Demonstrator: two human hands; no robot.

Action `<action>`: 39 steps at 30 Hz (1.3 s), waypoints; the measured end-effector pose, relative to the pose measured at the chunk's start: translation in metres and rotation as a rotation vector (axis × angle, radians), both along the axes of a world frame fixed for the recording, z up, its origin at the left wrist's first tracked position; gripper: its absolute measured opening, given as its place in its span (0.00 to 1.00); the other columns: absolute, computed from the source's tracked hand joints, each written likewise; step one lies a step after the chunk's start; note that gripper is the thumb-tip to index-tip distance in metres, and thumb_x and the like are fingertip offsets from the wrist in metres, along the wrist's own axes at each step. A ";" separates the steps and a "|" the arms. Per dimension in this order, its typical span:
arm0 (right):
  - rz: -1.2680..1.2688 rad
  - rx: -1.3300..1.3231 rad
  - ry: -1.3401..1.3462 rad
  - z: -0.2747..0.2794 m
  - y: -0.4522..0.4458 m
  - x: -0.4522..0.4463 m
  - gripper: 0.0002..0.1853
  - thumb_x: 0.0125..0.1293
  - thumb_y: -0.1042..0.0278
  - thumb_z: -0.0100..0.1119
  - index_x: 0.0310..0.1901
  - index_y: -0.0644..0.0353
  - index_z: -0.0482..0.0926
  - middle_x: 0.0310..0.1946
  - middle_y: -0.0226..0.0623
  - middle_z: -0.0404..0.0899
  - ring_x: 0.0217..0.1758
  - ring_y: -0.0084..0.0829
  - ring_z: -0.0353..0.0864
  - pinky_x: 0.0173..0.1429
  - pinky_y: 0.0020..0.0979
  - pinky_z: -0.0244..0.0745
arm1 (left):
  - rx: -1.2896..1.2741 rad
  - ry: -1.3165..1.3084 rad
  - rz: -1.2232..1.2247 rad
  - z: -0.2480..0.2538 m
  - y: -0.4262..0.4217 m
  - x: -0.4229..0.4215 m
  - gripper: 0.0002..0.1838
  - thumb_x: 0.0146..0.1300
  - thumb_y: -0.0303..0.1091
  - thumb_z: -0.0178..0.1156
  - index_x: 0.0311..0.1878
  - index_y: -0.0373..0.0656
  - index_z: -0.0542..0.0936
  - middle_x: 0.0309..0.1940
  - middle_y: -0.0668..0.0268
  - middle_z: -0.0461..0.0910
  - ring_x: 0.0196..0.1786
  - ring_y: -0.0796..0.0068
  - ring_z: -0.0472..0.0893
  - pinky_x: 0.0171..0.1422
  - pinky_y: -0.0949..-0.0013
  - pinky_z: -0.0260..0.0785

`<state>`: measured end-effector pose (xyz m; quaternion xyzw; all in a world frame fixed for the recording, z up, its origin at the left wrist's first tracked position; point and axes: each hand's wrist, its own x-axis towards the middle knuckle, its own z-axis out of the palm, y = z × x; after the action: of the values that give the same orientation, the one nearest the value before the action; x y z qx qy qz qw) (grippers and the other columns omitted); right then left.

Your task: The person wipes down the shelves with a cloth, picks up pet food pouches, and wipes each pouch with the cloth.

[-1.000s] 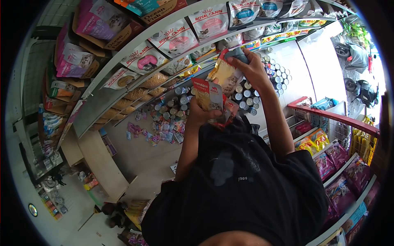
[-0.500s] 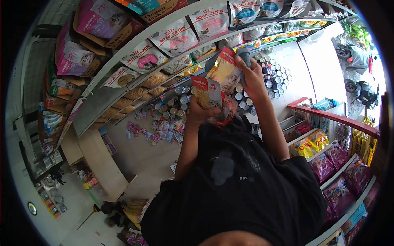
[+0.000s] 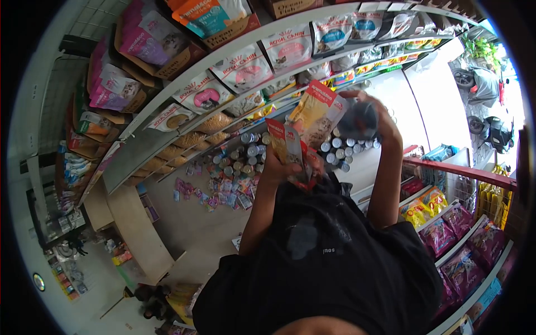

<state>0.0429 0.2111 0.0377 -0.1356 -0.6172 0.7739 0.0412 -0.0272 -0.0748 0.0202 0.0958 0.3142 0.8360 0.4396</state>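
My left hand [image 3: 277,166] is closed around several red and yellow cat food pouches [image 3: 283,143], which stand up in front of my shirt. Just beyond them, a larger yellow pouch with a red top [image 3: 317,113] leans to the right, its lower part hidden behind the others. My right hand [image 3: 382,118] is wrapped round a dark grey cloth [image 3: 359,120], blurred by motion, at the right edge of that pouch. Whether the fingers of my right hand also touch the pouch is unclear.
Shelves of white cat food bags [image 3: 242,67] curve across the top. Many cans [image 3: 339,151] and small colourful packets [image 3: 229,190] lie on the floor beyond my hands. A red-edged rack [image 3: 463,171] stands at the right, a wooden counter [image 3: 135,226] at the left. Someone [image 3: 152,301] is at the lower left.
My right hand has moved right with the cloth, which has come away from behind the yellow pouch's top. More of that pouch shows. The view has shifted slightly.
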 end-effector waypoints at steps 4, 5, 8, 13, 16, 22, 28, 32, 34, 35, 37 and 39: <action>0.173 0.257 -0.075 0.026 -0.001 -0.004 0.18 0.79 0.57 0.49 0.51 0.63 0.83 0.35 0.38 0.85 0.33 0.26 0.83 0.40 0.27 0.77 | -0.033 0.120 -0.030 -0.021 0.004 -0.003 0.44 0.39 0.27 0.81 0.64 0.37 0.75 0.45 0.60 0.87 0.41 0.69 0.86 0.50 0.66 0.78; 0.221 0.283 -0.022 0.028 0.000 -0.007 0.17 0.79 0.60 0.50 0.51 0.64 0.83 0.34 0.38 0.85 0.32 0.26 0.83 0.40 0.27 0.77 | -0.082 0.186 -0.026 -0.029 0.004 -0.006 0.44 0.39 0.26 0.80 0.65 0.37 0.74 0.45 0.59 0.87 0.41 0.69 0.86 0.50 0.66 0.78; 0.186 0.416 0.097 0.064 0.004 -0.025 0.15 0.78 0.64 0.52 0.53 0.65 0.83 0.33 0.38 0.85 0.31 0.25 0.83 0.39 0.26 0.77 | -0.237 0.318 0.068 -0.032 0.006 -0.004 0.38 0.44 0.27 0.77 0.62 0.36 0.76 0.44 0.59 0.87 0.41 0.68 0.86 0.48 0.65 0.78; -0.250 0.825 0.341 0.180 0.002 -0.069 0.15 0.75 0.65 0.56 0.54 0.67 0.83 0.33 0.37 0.86 0.29 0.23 0.83 0.35 0.23 0.75 | 0.139 0.001 -0.207 -0.020 0.019 -0.002 0.32 0.48 0.31 0.75 0.59 0.37 0.77 0.44 0.60 0.87 0.40 0.68 0.85 0.47 0.66 0.77; -0.393 0.819 0.404 0.206 0.013 -0.126 0.15 0.72 0.67 0.55 0.54 0.61 0.85 0.33 0.34 0.87 0.31 0.21 0.81 0.34 0.23 0.72 | 0.002 0.077 -0.087 -0.065 0.013 0.002 0.32 0.51 0.33 0.74 0.60 0.37 0.76 0.43 0.60 0.86 0.40 0.67 0.85 0.47 0.65 0.77; -0.322 1.180 0.414 0.188 0.023 -0.226 0.16 0.68 0.65 0.59 0.55 0.57 0.85 0.33 0.42 0.86 0.34 0.35 0.85 0.39 0.33 0.77 | -0.009 0.098 -0.047 -0.048 0.007 0.005 0.31 0.53 0.31 0.72 0.61 0.37 0.75 0.43 0.60 0.86 0.41 0.66 0.85 0.48 0.65 0.77; -0.534 1.237 0.543 0.163 0.011 -0.255 0.15 0.66 0.63 0.60 0.50 0.61 0.85 0.36 0.49 0.87 0.41 0.52 0.87 0.44 0.42 0.79 | 0.074 0.005 -0.120 -0.052 -0.002 0.000 0.28 0.55 0.30 0.71 0.60 0.38 0.75 0.45 0.58 0.86 0.41 0.65 0.85 0.48 0.64 0.78; -0.394 1.326 0.246 0.157 0.002 -0.246 0.16 0.64 0.62 0.61 0.47 0.63 0.86 0.38 0.50 0.87 0.43 0.57 0.86 0.45 0.45 0.80 | 0.085 0.007 -0.092 -0.071 -0.003 0.000 0.27 0.56 0.30 0.70 0.59 0.38 0.76 0.45 0.58 0.86 0.40 0.65 0.85 0.47 0.64 0.78; -0.298 1.430 0.171 0.159 -0.001 -0.248 0.16 0.64 0.62 0.61 0.47 0.63 0.86 0.38 0.50 0.87 0.43 0.57 0.87 0.45 0.46 0.81 | 0.080 0.015 -0.069 -0.055 0.000 -0.002 0.26 0.56 0.31 0.70 0.58 0.40 0.75 0.43 0.55 0.84 0.38 0.61 0.84 0.42 0.63 0.78; -0.249 1.481 0.131 0.161 -0.002 -0.249 0.16 0.63 0.62 0.61 0.47 0.64 0.86 0.39 0.51 0.87 0.42 0.56 0.87 0.44 0.47 0.81 | 0.077 0.017 -0.059 -0.046 0.002 -0.003 0.25 0.56 0.31 0.70 0.57 0.40 0.74 0.42 0.54 0.83 0.38 0.60 0.83 0.39 0.62 0.78; -0.140 1.577 0.042 0.164 -0.004 -0.252 0.16 0.63 0.62 0.61 0.46 0.64 0.86 0.39 0.51 0.87 0.42 0.56 0.87 0.44 0.48 0.81 | 0.070 0.008 -0.046 -0.050 0.002 -0.001 0.25 0.56 0.32 0.70 0.56 0.41 0.74 0.41 0.52 0.82 0.37 0.58 0.82 0.36 0.61 0.78; -0.030 1.662 -0.048 0.167 -0.006 -0.254 0.16 0.62 0.62 0.61 0.46 0.65 0.86 0.39 0.51 0.87 0.41 0.55 0.88 0.43 0.49 0.81 | 0.014 -0.006 -0.043 -0.085 -0.003 -0.005 0.25 0.59 0.34 0.69 0.59 0.42 0.73 0.43 0.53 0.82 0.38 0.61 0.82 0.38 0.61 0.78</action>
<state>-0.2113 0.2046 0.2050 -0.0858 -0.9865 0.0625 0.1249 -0.0320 -0.0778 -0.0647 0.1032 0.3051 0.8287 0.4577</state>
